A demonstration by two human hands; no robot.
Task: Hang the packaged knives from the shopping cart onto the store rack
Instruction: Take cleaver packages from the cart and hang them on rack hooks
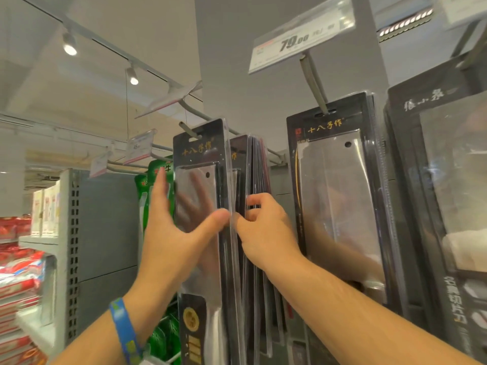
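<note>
The fingers [160,186] of the left hand [168,238] are standing straight and spread along the left side of the front packaged knife [200,152]. The thumb is pressing on that pack's right edge. The fingers over the clear blister are blurring, so I cannot tell how many are touching it.

Just right of that thumb, the fingers [257,202] of the right hand [266,230] are curling round and pinching the edges of the stack of packs [253,164], which is hanging directly behind the front one. These packs are showing edge-on: several, not exactly countable.

Above the left fingers, the tip of one hook [187,130] is poking out through the front pack's slot. That pack is hanging at the hook's outer end, touching the stack.

Right of the right fingers, a second hook [315,85] is carrying one more black knife pack [334,185], and one price tag [303,38] reading 79.00 is sitting above it. Farther right again, a third dark pack [432,143] is hanging.

Below the left fingers, one blue wristband [123,327] is circling the wrist. Beyond them to the left, green packs [161,167] are hanging, and high above, two ceiling spotlights [69,46] are shining.
</note>
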